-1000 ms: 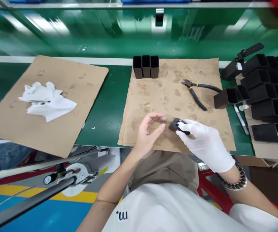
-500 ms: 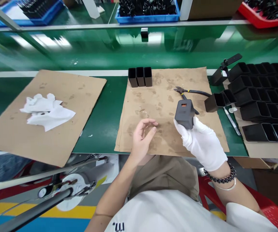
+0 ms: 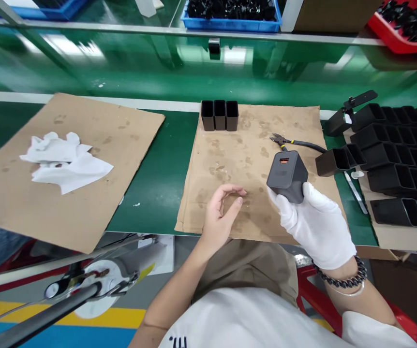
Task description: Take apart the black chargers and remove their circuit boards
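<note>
the right hand (image 3: 313,222), in a white glove, holds a black block (image 3: 286,176) between thumb and fingers, closed around its near end. the block is lifted over the right part of the middle cardboard sheet (image 3: 226,164), tilted so that the face with a small orange-lined slot shows. the bare left hand (image 3: 221,215) is to the left, over the near edge of the same sheet; its fingers curl toward the thumb with a moderate gap between the tips, well apart from the block.

just beyond the block lie cutters (image 3: 305,143) with dark handles, partly hidden by it. at the sheet's far left corner three black sleeves (image 3: 219,117) stand side by side. to the right, rows of black housings (image 3: 390,180) fill another board. on the left sheet (image 3: 121,145) lies crumpled white cloth (image 3: 74,167), perhaps gloves. far off, a blue tray (image 3: 230,25) holds small dark parts, too jumbled to make out.
</note>
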